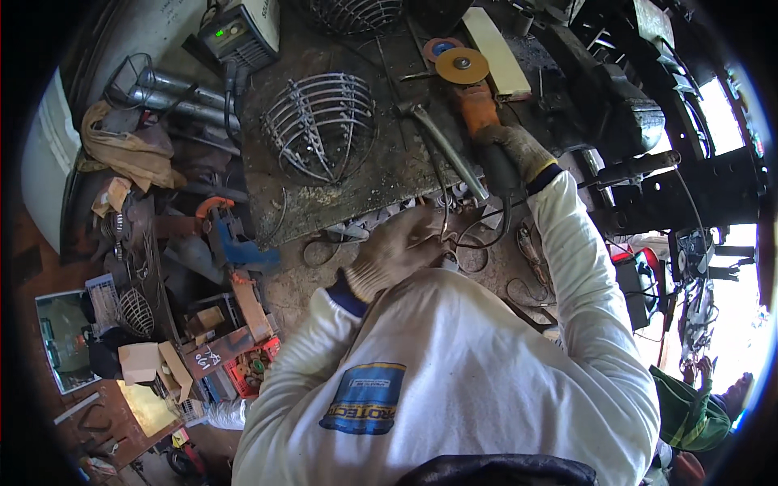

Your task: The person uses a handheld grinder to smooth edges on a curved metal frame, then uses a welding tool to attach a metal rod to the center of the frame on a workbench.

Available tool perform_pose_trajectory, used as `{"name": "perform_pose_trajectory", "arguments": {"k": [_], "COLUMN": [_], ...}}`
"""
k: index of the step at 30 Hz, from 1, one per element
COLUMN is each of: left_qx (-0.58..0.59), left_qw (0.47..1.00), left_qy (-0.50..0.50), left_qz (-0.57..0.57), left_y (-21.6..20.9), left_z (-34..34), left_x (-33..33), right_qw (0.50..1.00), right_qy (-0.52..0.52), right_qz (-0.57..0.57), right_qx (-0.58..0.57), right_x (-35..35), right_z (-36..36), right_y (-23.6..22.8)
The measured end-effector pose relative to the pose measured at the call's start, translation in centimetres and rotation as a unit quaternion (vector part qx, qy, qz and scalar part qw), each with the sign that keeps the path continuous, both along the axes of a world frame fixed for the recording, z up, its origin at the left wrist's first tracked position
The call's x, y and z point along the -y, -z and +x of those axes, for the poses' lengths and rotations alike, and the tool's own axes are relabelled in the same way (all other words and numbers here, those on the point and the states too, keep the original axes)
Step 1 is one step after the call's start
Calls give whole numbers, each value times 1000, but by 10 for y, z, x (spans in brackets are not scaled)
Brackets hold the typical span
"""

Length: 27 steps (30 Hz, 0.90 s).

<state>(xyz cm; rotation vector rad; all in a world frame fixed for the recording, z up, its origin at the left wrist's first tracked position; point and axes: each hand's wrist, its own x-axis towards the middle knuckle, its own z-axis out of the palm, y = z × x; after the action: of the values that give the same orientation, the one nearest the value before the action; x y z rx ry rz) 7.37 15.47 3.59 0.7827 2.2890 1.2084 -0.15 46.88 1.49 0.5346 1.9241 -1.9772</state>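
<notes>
My right hand, in a worn work glove, is wrapped round the rear body of an angle grinder with an orange front. Its round tan disc faces up over the metal bench. Close to my body at the bench's near edge, my gloved left hand is closed beside a dark cord and a thin rod. What it grips, I cannot make out. Between the hands lies a hammer with a tube handle. Left of it rests a curved wire cage of metal rods.
The dark metal bench has a welding machine at its far left. A pale rectangular bar lies beside the grinder disc. Blue clamp-like metal and cardboard boxes stand at left. Another person in green is at lower right.
</notes>
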Motion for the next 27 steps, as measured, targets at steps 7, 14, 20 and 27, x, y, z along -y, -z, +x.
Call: {"name": "perform_pose_trajectory", "arguments": {"k": [7,14,20,27], "left_qx": [-71,-2,36,99], "left_qw": [995,991,983,963], "left_qy": [-67,-79,-78,-81], "left_qz": [-18,-105,-160,-238], "left_y": [65,126,128,249], "left_z": [16,18,30,42], "left_x": [69,119,144,224], "right_qw": [1000,992,962,913], "right_qy": [6,-50,-32,-46], "right_qz": [22,108,270,401], "right_qx": [-13,-53,7,60], "right_x": [11,5,4,21], "right_z": [-16,-28,-24,-21], "right_y": [-2,-5,-8,-26]}}
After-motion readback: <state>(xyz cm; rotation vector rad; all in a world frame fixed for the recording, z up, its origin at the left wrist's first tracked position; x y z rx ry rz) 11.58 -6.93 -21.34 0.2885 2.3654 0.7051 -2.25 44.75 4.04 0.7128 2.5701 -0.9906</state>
